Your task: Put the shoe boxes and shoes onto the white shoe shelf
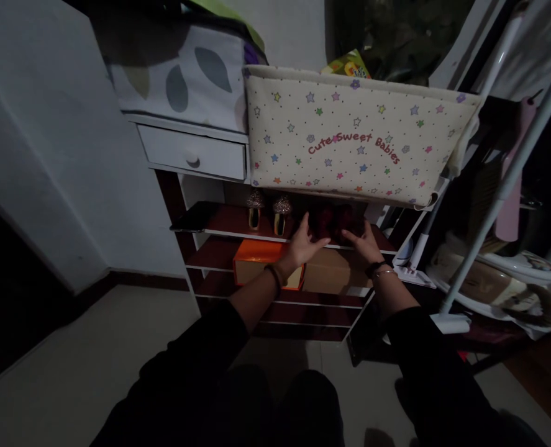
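Note:
My left hand (pixel 303 245) reaches onto the upper shelf, thumb and fingers spread, at the left side of a pair of dark red things (pixel 333 220). They look like shoes, but the shadow hides their shape. On their other side is my right hand (pixel 364 242), its thumb and fingers also apart. Whether either hand touches them, I cannot tell. Left of my left hand stand two glittery shoes with gold heels, one (pixel 255 208) farther left and the other (pixel 281 214) closer.
Below, the rack (pixel 214 253) holds an orange box (pixel 256 251) and a brown cardboard box (pixel 328 271). A star-print fabric bin (pixel 350 133) overhangs the shelf. A white drawer (pixel 194 152) is at upper left. Mop poles (pixel 512 161) and stacked basins (pixel 489 279) stand right.

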`<state>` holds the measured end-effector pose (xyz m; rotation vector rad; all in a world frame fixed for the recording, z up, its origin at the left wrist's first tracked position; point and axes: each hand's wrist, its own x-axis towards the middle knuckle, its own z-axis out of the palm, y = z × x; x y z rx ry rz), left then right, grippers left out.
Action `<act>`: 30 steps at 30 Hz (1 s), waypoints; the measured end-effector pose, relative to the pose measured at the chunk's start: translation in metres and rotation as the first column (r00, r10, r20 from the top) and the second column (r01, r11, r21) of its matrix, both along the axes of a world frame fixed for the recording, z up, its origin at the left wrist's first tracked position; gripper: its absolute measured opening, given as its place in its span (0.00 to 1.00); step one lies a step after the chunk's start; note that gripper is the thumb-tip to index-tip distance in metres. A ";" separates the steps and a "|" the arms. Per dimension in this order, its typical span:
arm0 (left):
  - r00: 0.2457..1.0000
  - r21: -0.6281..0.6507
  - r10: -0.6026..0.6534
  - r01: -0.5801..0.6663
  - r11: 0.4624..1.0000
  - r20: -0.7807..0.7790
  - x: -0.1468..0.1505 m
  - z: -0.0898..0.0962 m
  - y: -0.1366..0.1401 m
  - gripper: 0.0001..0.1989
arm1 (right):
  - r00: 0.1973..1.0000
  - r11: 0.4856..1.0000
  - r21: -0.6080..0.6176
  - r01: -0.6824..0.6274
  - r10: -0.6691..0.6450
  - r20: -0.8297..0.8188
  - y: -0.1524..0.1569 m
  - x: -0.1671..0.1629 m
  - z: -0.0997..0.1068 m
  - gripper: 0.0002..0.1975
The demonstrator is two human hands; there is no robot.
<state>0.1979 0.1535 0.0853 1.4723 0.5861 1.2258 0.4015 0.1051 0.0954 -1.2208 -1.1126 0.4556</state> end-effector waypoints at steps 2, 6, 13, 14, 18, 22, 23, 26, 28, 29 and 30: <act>0.999 0.027 -0.021 0.020 0.999 0.034 -0.018 -0.012 -0.021 0.54 | 0.991 1.000 0.012 0.014 -0.012 -0.132 -0.014 -0.003 -0.004 0.48; 1.000 0.028 -0.009 0.009 1.000 0.004 -0.061 -0.057 -0.067 0.42 | 0.930 0.996 0.090 -0.029 0.060 -0.362 -0.067 -0.031 -0.030 0.41; 0.968 -0.525 0.195 -0.086 0.847 0.157 -0.109 -0.193 -0.143 0.45 | 0.665 0.995 0.014 -0.097 0.076 -0.743 -0.165 -0.144 -0.163 0.35; 0.959 -0.600 0.204 -0.048 0.799 0.195 -0.111 -0.203 -0.151 0.49 | 0.591 0.992 -0.028 -0.123 0.051 -0.805 -0.170 -0.159 -0.177 0.36; 0.903 -0.565 0.102 0.170 0.808 0.418 -0.116 -0.191 -0.175 0.50 | 0.391 0.978 -0.002 -0.209 0.082 -0.917 -0.178 -0.199 -0.172 0.37; 0.717 -0.239 -0.259 0.513 0.824 0.648 -0.127 -0.124 -0.190 0.57 | 0.402 0.895 0.294 -0.335 0.418 -0.814 -0.192 -0.208 -0.105 0.41; 0.673 -0.161 -0.333 0.560 0.812 0.660 -0.133 -0.107 -0.195 0.59 | 0.409 0.863 0.344 -0.371 0.484 -0.774 -0.200 -0.207 -0.090 0.42; 0.596 0.026 -0.519 0.641 0.767 0.612 -0.155 -0.071 -0.216 0.62 | 0.427 0.768 0.438 -0.467 0.630 -0.648 -0.229 -0.206 -0.063 0.46; 0.564 0.134 -0.602 0.657 0.742 0.565 -0.169 -0.061 -0.229 0.62 | 0.430 0.696 0.488 -0.527 0.714 -0.552 -0.247 -0.205 -0.062 0.48; 0.559 0.169 -0.624 0.656 0.735 0.546 -0.174 -0.059 -0.235 0.62 | 0.428 0.662 0.508 -0.551 0.747 -0.509 -0.254 -0.204 -0.065 0.48; 0.560 0.192 -0.638 0.653 0.733 0.528 -0.179 -0.059 -0.239 0.61 | 0.425 0.635 0.521 -0.570 0.771 -0.475 -0.258 -0.203 -0.068 0.49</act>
